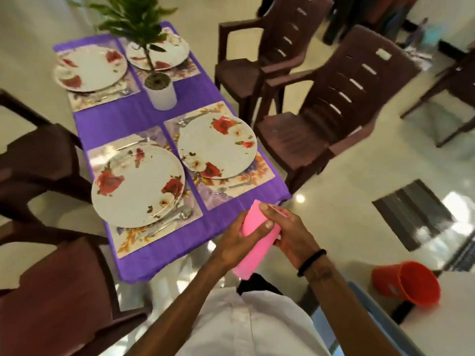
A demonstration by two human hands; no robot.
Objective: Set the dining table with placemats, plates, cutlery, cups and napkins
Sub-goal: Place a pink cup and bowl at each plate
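A pink stack of cups (pixel 253 242) is held in both hands just off the near right corner of the purple-clothed table (pixel 144 116). My left hand (pixel 237 242) grips its middle from the left. My right hand (pixel 290 233) holds its top end, fingers curled over the rim. On the table lie several floral placemats, each with a white flowered plate: near left (pixel 137 185), near right (pixel 217 146), far left (pixel 90 68), far right (pixel 158 52). Forks and spoons (pixel 167 220) lie beside the plates.
A potted plant in a white pot (pixel 160 92) stands mid-table. Brown plastic chairs (pixel 334 98) stand to the right, others (pixel 38 160) to the left. An orange bucket (pixel 408 282) sits on a surface at the lower right. The floor is glossy tile.
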